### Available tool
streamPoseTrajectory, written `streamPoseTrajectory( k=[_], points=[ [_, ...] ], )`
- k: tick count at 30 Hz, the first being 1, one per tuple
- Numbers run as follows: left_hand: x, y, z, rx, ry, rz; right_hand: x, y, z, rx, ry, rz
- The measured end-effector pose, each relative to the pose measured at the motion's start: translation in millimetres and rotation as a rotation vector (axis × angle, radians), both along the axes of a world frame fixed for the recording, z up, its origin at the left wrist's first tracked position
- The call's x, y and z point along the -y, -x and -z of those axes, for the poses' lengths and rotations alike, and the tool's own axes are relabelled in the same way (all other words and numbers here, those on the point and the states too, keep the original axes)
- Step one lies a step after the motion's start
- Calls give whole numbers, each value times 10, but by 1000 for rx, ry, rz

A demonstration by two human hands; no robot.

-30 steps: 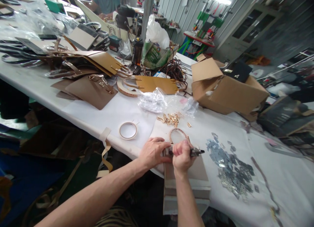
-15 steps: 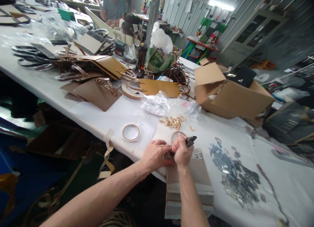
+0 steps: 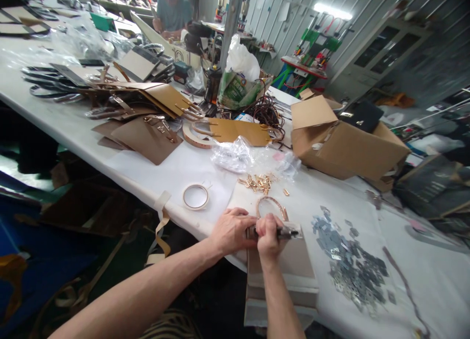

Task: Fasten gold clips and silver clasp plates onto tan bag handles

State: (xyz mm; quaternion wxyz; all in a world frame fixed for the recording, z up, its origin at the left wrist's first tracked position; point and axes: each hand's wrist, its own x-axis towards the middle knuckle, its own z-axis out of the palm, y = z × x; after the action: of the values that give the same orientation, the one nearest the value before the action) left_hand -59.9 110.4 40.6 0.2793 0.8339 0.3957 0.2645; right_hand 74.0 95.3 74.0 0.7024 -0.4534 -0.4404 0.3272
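My right hand [image 3: 268, 235] is closed round a dark pen-like tool [image 3: 287, 232], held level with its tip pointing right over the top edge of a taupe leather bag panel [image 3: 290, 260]. My left hand [image 3: 232, 229] lies on the panel's left top corner, fingers bent and pressing it down. The panel hangs over the table's near edge. A curved pinkish handle [image 3: 270, 202] rises from the panel just beyond my hands. Small gold metal fittings [image 3: 259, 182] lie scattered behind the handle.
A pile of silver metal plates [image 3: 348, 263] lies at the right. A roll of tape [image 3: 196, 196], crumpled plastic bags [image 3: 233, 154], a cardboard box [image 3: 345, 138] and brown leather pieces [image 3: 147, 133] cover the white table [image 3: 422, 275]. Another person [image 3: 172, 11] works at the far bench.
My right hand tilted the tool up toward the handle, then brought it back down level along the panel's top edge. My left hand stayed on the panel.
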Motion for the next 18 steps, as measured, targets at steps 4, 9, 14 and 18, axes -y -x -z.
streamPoseTrajectory(
  k=[4,9,14,18],
  points=[
    [16,10,1,7,-11,4,45,37,222,-45,74,49],
    [21,21,18,17,-34,7,318,-299,-66,-131,-34,120],
    [55,36,-17,28,-87,23,851,-1111,-282,-134,73,317],
    [34,30,55,59,-175,19,1230,-2157,-174,-81,209,664]
  ],
)
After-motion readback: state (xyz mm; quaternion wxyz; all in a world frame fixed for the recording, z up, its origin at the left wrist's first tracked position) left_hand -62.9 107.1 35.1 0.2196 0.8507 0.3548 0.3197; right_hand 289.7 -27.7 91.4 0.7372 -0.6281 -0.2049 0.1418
